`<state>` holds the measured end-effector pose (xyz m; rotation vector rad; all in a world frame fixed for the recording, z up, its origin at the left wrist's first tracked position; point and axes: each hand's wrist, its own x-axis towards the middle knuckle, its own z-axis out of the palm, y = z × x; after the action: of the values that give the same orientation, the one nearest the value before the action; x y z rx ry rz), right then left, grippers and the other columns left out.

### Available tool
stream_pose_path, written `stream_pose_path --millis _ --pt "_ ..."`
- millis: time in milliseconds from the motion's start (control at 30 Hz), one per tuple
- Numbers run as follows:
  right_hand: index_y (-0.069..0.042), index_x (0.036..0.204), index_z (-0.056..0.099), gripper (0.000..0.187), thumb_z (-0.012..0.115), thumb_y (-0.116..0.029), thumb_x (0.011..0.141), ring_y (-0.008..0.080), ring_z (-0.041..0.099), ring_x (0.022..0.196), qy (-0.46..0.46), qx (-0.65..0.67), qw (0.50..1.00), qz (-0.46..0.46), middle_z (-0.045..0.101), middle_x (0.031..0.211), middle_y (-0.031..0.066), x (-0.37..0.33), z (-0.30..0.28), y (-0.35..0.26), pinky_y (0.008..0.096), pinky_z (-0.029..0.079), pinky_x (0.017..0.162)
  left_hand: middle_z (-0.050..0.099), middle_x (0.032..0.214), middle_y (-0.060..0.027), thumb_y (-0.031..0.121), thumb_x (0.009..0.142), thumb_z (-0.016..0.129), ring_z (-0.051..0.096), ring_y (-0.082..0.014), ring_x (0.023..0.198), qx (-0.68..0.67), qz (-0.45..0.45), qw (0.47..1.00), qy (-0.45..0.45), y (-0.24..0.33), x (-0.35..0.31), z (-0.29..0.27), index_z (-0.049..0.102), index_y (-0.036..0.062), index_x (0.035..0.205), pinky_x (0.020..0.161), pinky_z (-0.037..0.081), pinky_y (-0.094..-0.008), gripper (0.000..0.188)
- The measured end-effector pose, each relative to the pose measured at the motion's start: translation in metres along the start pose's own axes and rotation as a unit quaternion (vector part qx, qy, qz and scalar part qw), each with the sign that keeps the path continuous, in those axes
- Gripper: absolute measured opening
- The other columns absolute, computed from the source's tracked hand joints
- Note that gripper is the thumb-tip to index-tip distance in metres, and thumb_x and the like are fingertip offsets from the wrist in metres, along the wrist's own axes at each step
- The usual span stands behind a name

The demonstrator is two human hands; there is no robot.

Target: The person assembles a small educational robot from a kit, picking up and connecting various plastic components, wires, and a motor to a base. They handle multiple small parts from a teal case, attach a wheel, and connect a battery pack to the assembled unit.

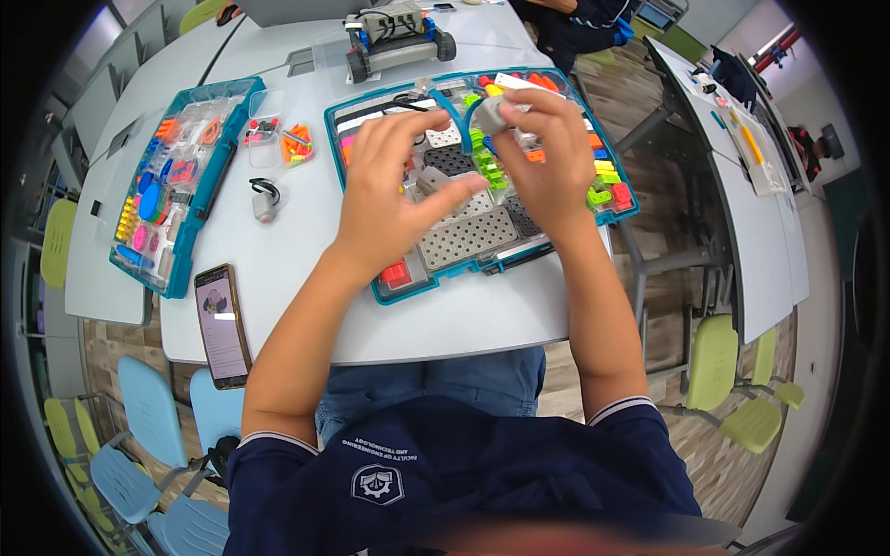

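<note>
My right hand is closed on a small grey module, pinched between thumb and fingers above the open parts case. A curved blue strip or cable lies just left of the module; whether the two are joined I cannot tell. My left hand hovers over the left half of the case with thumb and fingers spread, its fingertips close to the blue strip. Below them, the teal-edged case holds grey perforated plates, bright green pieces and a red block. Another grey piece shows beside my left thumb.
Left on the white table stand a second teal case, a small tub of orange pieces, a grey module with black cable and a phone. A wheeled robot sits behind the case. Another person is beyond.
</note>
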<state>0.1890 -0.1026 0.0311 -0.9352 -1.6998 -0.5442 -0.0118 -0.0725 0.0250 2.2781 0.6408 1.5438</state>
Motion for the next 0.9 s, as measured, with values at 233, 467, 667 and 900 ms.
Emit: stream_pose_path --millis 233,467,667,900 --pt "-0.005 0.104 0.064 0.035 0.079 0.000 0.073 0.0290 0.067 0.081 -0.012 0.015 1.000 -0.002 0.070 0.110 0.0120 -0.004 0.011 -0.015 0.0392 0.053 0.070 0.070 0.110 -0.0077 0.026 0.074 0.089 0.059 -0.0289 0.104 0.031 0.009 0.999 -0.015 0.002 0.002 -0.005 0.070 0.0056 0.114 0.094 0.046 -0.0396 0.049" --pt "-0.002 0.104 0.060 0.030 0.072 0.002 0.077 0.0322 0.068 0.085 -0.088 -0.056 0.970 0.218 0.069 0.103 0.0133 -0.006 0.000 0.010 0.0399 0.055 0.074 0.074 0.111 -0.0025 0.029 0.090 0.078 0.060 -0.0218 0.109 -0.019 -0.127 0.991 0.022 -0.051 0.042 -0.038 0.076 0.0102 0.113 0.095 0.048 -0.0366 0.030" --pt "-0.002 0.103 0.058 0.026 0.066 0.004 0.078 0.0387 0.067 0.091 -0.152 -0.064 0.963 0.215 0.066 0.100 0.0168 -0.012 0.003 0.016 0.0465 0.054 0.076 0.042 0.156 -0.0265 0.056 0.082 0.081 0.043 -0.0412 0.144 0.058 -0.253 0.962 -0.079 -0.154 0.093 -0.030 0.036 0.0002 0.156 0.117 0.038 -0.0485 0.102" --pt "-0.003 0.104 0.058 0.026 0.061 0.006 0.079 0.0388 0.067 0.089 -0.168 -0.022 0.964 0.205 0.066 0.101 0.0161 -0.013 0.003 0.015 0.0487 0.054 0.077 0.022 0.166 -0.0292 0.055 0.056 0.095 0.025 -0.0409 0.154 0.025 -0.286 0.926 -0.246 -0.224 0.096 -0.027 0.008 0.0022 0.164 0.126 0.018 -0.0502 0.148"
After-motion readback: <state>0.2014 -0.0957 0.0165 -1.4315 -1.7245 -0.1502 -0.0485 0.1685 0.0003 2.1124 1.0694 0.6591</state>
